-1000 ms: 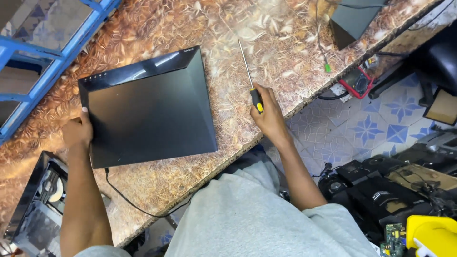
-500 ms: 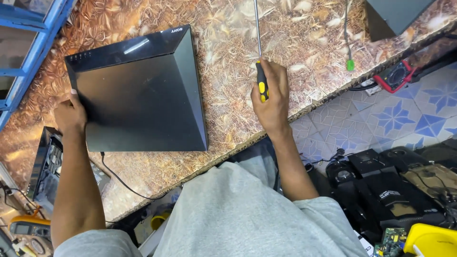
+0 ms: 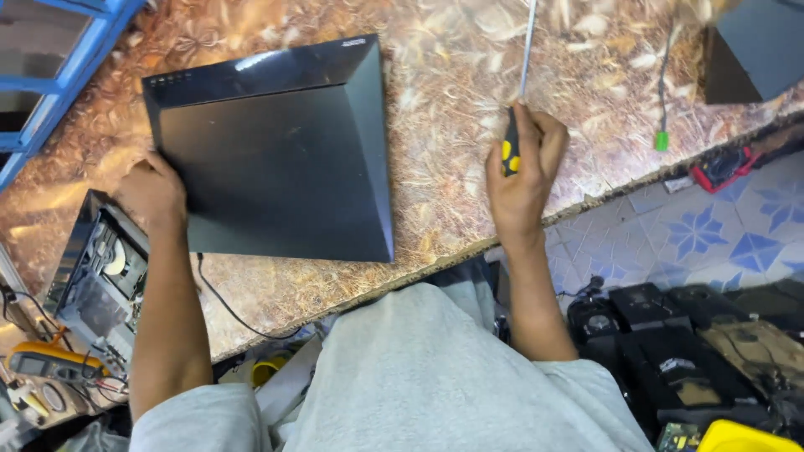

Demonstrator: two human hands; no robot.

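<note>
Head view: left hand [image 3: 152, 191] rests fingers curled on the near-left corner of the flat black box [image 3: 272, 155], which lies near the surface's [image 3: 452, 92] front edge. Right hand [image 3: 521, 172], grip closed round a black-and-yellow screwdriver [image 3: 514, 100], shaft pointing away. Judged: tool just in hand, screws not yet engaged; next calls for finding a fastener. Marbled brown surface; blue-patterned floor tiles [image 3: 712, 234], opened electronics [image 3: 100, 276] nearby.

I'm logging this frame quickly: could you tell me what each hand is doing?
Left hand: resting on the black device's corner, grip unclear.
Right hand: closed around the screwdriver.
</note>
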